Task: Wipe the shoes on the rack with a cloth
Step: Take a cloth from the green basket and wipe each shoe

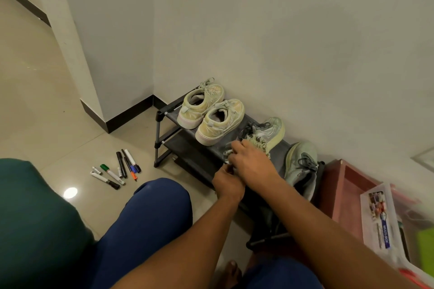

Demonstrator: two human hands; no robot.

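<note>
Shoes sit on the top shelf of a low dark rack (169,110) pushed against the wall: a pale yellowish pair (209,112) at the far end, heels toward the person, and one grey-green shoe (270,130) just beside it, partly hidden by the hands. A second grey-green shoe (303,169) stands tipped on its side at the near end of the rack, probably set aside so its upper can be reached.

Cloth (259,144), frayed and pale green, lies bunched on the shelf against the partly hidden shoe, under the right hand (251,162). That hand lies palm down, fingers curled over the cloth; its grip looks closed on the fabric, though the fingertips are hidden. Forearm reaches in from lower right, wrist roughly straight.

Left hand (227,182) sits just below and touching the right, knuckles up, fingers curled at the shelf edge near a small pale object. Whether its grip pinches that object, the cloth or the shoe cannot be told.

Judgement: hands gathering or repositioning the cloth.

Markers (117,170) lie scattered on the floor, well apart from the rack.
</note>
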